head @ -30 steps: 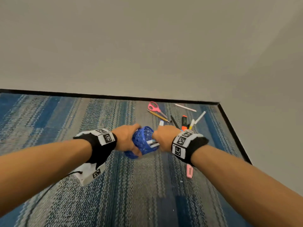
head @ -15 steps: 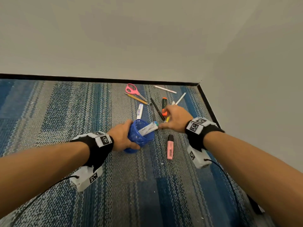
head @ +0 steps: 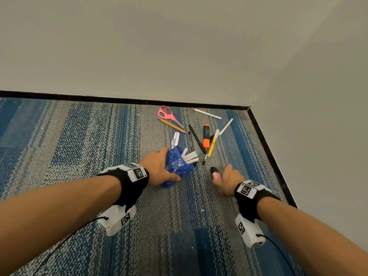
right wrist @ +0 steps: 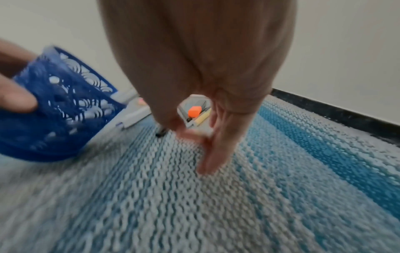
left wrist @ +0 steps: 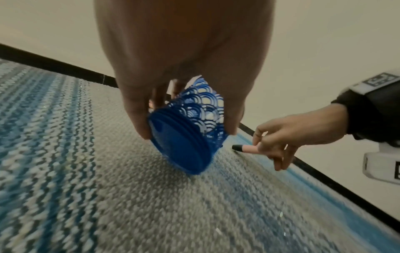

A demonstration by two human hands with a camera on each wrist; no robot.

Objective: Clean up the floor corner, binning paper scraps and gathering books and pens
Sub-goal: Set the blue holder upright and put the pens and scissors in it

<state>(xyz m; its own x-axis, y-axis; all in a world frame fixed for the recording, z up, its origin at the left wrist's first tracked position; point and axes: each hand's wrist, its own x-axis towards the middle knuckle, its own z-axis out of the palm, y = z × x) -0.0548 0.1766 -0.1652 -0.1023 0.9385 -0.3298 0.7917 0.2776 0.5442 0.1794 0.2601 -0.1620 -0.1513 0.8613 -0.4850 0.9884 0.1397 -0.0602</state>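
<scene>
Blue-grey striped carpet runs under both forearms. Right hand is nearest, low over the carpet: thumb and forefinger pinch a pink highlighter with a black cap, the other fingers loosely spread, tips down near the floor. Whether the highlighter touches the carpet I cannot tell; the right-wrist view is too blurred.

Left hand grips a blue lattice pen cup, fingers and thumb curled around its wall. Cup is tilted, mouth toward the corner, base edge touching or just above the carpet. Three white pens stick out of its mouth, one with a light-blue cap.

Loose on the carpet beyond the cup: a white correction pen just behind it, two black pens, an orange highlighter, a yellow pen and a white pen. Farther back lie pink scissors touching a wooden pencil, then another white pen nearest the black skirting at the wall corner.
</scene>
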